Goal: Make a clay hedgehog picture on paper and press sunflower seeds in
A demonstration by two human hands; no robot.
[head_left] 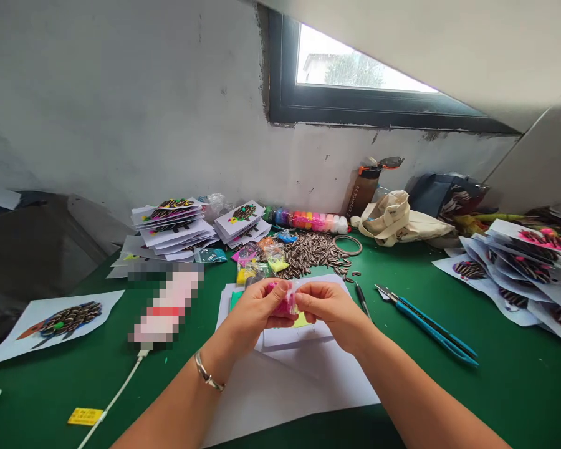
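1. the pink packet (pixel 288 300) is sitting between both hands, just above the far edge of the white paper (pixel 303 390), which is lying midway across the green bench (pixel 509 393).
2. a sudden tear seems possible: if the fingertips are pulling unevenly on the thin plastic, the pink contents could be dropping onto the paper.
3. a slip is another risk, since the pinch is falling on a small, smooth edge.
4. loose striped seeds (pixel 311 252) are spreading beyond the paper's far edge; a jerking hand could be scattering them, or could be knocking the black pen (pixel 362 300) lying off its right edge.
5. the left hand (pixel 259 307) is closing around the packet, thumb on top and fingers curling beneath.
6. the right hand (pixel 330 307) is pinching the packet's clear plastic side between thumb and forefinger, its other fingers folding in.
7. neither hand is opening wide; the fingertips are nearly meeting, and whether the plastic is already parting is too small to tell.
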